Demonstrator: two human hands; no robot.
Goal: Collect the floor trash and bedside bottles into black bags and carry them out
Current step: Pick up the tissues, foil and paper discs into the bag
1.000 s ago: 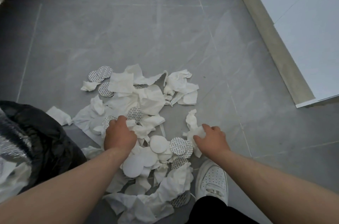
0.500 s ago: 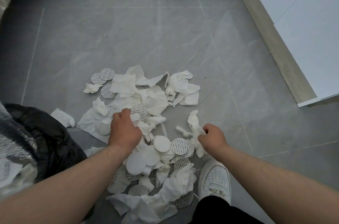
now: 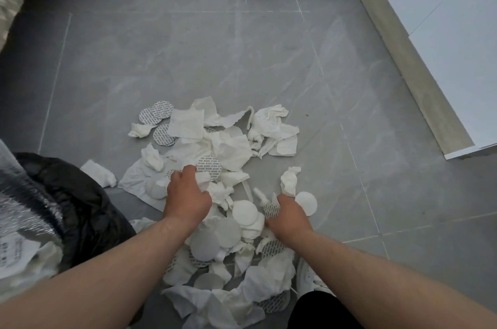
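Step in hand, as judged: gathering the floor trash; bagging of this load and the carry-out were not yet done. No bedside bottles were in view.

1. The black bag (image 3: 80, 202) lay open at the left edge, just beside the pile, with silvery packing (image 3: 24, 210) already inside it. One loose tissue (image 3: 98, 174) lay between the bag and the pile.
2. The left hand (image 3: 187, 200) was down in the pile, fingers curled round a crumpled tissue (image 3: 212, 188).
3. The floor trash (image 3: 231, 151), made up of tissues, round pads and patterned discs, was spread across the grey floor (image 3: 188, 59) from ahead of the hands back to the person's feet.
4. The right hand (image 3: 290, 218) was apart from the left, fingers curled and pinching a patterned disc (image 3: 271, 209) with tissue. How much each hand held could not be told.
5. A white shoe (image 3: 306, 277) stood at the pile's right rim, touching it.
6. The white cabinet (image 3: 443, 46) and its plinth edge ran along the right, well apart from the pile.

Next move, as judged: both hands would need to draw together, compress the load and swing left to the bag mouth. Flat discs would likely slip out of a loose grip. Open floor lay ahead and to the right; the bag confined the left side.
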